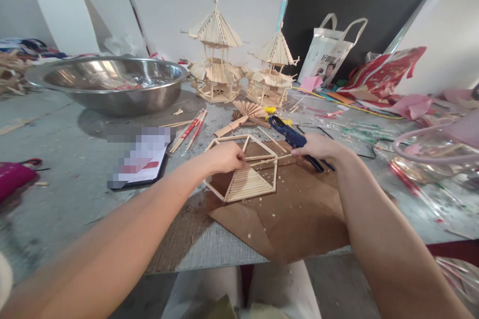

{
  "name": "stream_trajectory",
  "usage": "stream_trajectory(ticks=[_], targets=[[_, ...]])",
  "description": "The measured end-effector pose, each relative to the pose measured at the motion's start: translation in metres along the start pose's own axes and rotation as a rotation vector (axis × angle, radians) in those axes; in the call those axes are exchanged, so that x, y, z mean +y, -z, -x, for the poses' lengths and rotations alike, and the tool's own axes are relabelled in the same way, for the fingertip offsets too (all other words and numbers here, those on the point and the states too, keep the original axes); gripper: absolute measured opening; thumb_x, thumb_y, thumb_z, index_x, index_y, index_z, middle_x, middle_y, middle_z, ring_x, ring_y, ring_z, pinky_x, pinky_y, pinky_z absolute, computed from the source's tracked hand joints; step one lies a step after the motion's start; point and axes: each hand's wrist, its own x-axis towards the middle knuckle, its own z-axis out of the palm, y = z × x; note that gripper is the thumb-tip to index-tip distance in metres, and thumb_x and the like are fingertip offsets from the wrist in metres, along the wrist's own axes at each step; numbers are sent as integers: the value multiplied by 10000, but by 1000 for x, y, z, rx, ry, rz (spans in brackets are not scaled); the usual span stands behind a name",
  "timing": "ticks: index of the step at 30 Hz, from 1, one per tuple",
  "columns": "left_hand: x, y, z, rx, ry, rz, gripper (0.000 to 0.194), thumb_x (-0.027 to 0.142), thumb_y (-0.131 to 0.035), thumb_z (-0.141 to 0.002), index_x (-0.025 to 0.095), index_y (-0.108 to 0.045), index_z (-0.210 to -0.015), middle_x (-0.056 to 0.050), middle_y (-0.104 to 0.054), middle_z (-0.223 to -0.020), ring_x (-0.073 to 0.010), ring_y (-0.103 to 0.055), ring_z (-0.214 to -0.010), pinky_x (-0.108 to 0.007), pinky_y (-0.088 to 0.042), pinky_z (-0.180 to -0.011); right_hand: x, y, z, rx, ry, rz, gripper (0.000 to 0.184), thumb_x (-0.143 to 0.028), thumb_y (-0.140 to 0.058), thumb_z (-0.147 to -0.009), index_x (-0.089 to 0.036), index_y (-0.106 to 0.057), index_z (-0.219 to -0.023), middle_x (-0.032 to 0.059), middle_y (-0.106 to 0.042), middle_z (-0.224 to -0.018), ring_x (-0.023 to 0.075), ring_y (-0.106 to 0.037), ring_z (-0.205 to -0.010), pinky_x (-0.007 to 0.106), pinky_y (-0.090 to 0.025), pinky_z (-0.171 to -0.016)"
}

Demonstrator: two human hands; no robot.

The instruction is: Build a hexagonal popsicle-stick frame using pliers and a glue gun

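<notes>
A six-sided frame of thin wooden sticks [276, 175] lies flat on brown cardboard [307, 209], with spokes meeting near its middle. The front triangle [249, 185] is filled with sticks laid side by side. My left hand [226, 157] is closed over the frame's middle, fingertips pinched at the inner end of a thin wooden stick [267, 161]. Between thumb and finger, my right hand [318, 147] grips the other end of this stick. A blue and black hand tool [286, 132] passes behind my right fingers; whether they also hold it is hard to tell.
Two wooden stick pagoda models [217, 72] stand at the back. To the left are a steel basin [112, 94] and a phone [144, 157]. Loose sticks [189, 129] and a folded-paper fan shape [249, 109] lie behind the frame. A pink-rimmed clear container [434, 159] stands right.
</notes>
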Motion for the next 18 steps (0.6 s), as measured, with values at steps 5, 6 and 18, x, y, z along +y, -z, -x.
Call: stream_trajectory(ticks=[5, 6, 18], targets=[[-4, 1, 2, 76, -14, 88, 295, 429, -531, -654, 178, -682, -686, 8, -569, -557, -107, -434, -519, -223, -293, -498, 10, 4, -3, 168, 11, -166, 142, -297, -612, -592, -197, -539, -662, -31, -537, -545, 115, -472, -491, 230, -364, -497], [-5, 1, 3, 113, -13, 117, 304, 439, -528, -660, 176, -679, -682, 9, -556, -548, -106, -425, -512, -224, -291, -495, 10, 4, -4, 227, 18, -197, 165, -295, -600, -596, -198, -540, -715, -34, -531, -557, 113, -467, -492, 228, -363, -495], [-10, 5, 12, 608, -67, 764, 260, 393, -494, -746, 146, -560, -701, -8, -583, -633, -35, -322, -368, -205, -221, -376, -17, -26, -6, 593, 99, 69, 446, -250, -487, -647, -167, -459, -1084, 108, -589, -983, 244, -545, -890, 344, -408, -760]])
